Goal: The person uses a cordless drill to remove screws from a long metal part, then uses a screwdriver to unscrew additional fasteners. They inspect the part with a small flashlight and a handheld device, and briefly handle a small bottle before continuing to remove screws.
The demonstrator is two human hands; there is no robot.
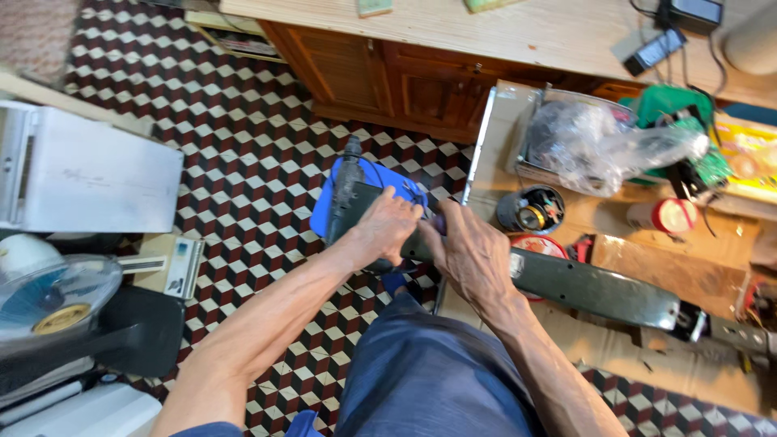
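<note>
- Left hand (pixel 387 228) grips a dark grey power drill (pixel 350 198), held over the patterned floor (pixel 243 146).
- Right hand (pixel 469 255) is closed around its rear end.
- Blue plastic (pixel 380 176) lies beneath.

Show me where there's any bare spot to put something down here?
The patterned floor is open between the grey metal box and the wooden cabinet. The cardboard on the right is crowded with a plastic bag, a round tin and a long dark part.
</note>
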